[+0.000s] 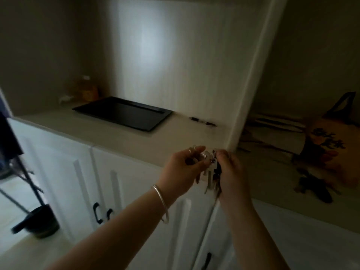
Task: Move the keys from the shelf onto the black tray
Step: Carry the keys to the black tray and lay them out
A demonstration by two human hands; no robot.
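Both hands meet just right of the frame's centre, in front of the front edge of the counter (120,133). The left hand (183,168) enters from the lower left with a silver bangle (162,203) on its wrist; its fingers are curled loosely around the upper part of the keys (209,172), with the index finger extended over them. The right hand (231,172) enters from the lower right; its fingers are closed on the right side of the same bunch. The keys hang between the two hands, several blades pointing downward below the palms, clear of the counter surface and in front of the white cabinet doors (124,191). The black tray (124,114) lies flat on the counter at the centre of the frame, toward the back wall of the alcove, well apart from the hands and with nothing visible on it. A pen (202,121) lies on the counter to the right of the tray, near the alcove's side panel. Yellowish items, too blurred to identify, stand at the back left corner behind the tray. At the right of the frame, a patterned bag (329,149) rests on a lower surface. At the lower left, a dark round pot (42,221) holds thin dark stems.
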